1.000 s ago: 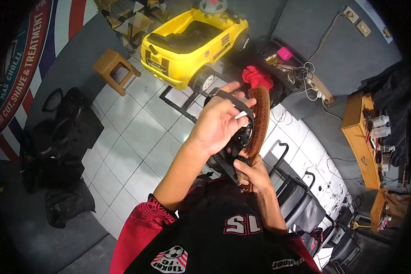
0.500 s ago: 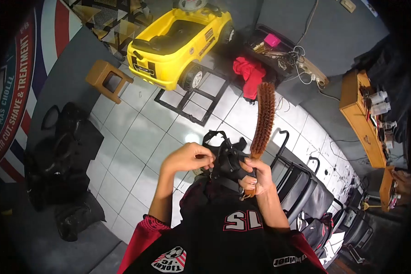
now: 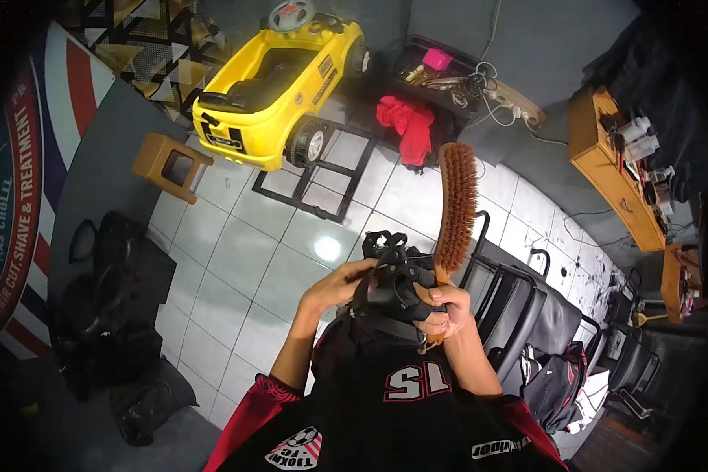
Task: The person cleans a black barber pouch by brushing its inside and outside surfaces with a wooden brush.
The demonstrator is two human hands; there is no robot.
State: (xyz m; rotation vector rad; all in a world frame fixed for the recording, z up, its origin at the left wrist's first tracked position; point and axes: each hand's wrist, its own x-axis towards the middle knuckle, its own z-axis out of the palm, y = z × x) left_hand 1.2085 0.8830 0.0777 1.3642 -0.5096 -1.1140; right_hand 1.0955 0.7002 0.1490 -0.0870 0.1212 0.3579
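My right hand point(image 3: 447, 313) is closed round the wooden handle of a long brush point(image 3: 456, 216) with brown bristles, which points up and away from me. Against that hand, in front of my chest, sits a black item with straps point(image 3: 392, 287); its exact kind is unclear. From the other side my left hand point(image 3: 340, 285) grips the black item's edge, with its fingertips partly hidden behind it. A black and red jersey point(image 3: 370, 417) covers my body just below.
A yellow toy car point(image 3: 271, 86) stands ahead by a black frame point(image 3: 311, 177) on the tiles. A brown stool point(image 3: 169, 167) is at the left. Black folded chairs point(image 3: 527, 315) lie close on my right, with a wooden shelf point(image 3: 617, 169) beyond. Red cloth point(image 3: 407, 126) hangs ahead.
My left hand has moved from a loose pinch beside the black item to gripping its edge. The black item has turned slightly. The brush stays in my right hand, and the view has shifted.
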